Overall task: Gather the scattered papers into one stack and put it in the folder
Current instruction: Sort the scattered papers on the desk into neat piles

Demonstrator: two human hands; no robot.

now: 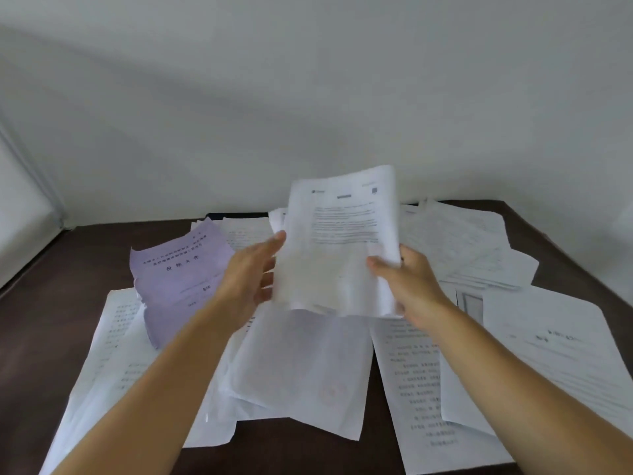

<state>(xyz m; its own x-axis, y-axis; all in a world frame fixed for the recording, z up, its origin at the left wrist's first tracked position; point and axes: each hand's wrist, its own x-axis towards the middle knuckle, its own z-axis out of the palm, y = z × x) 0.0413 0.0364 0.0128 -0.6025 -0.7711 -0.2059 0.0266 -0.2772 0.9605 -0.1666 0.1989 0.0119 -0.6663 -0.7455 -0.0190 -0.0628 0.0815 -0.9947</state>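
Note:
I hold a bundle of white printed sheets (339, 241) upright above the table, its top leaning away from me. My left hand (250, 279) grips the bundle's left edge, thumb on the front. My right hand (407, 279) grips its right edge, thumb on the front. Under the bundle lie more loose white papers (301, 368). A lilac booklet (181, 279) with printed characters lies to the left on other sheets. A dark strip (239, 216) at the table's back edge may be the folder; I cannot tell.
The dark brown table (48, 323) is covered with scattered sheets: a pile at the back right (466, 248), printed pages at the right (555, 354) and front right (421, 389), and sheets at the left (106, 365). A pale wall rises behind.

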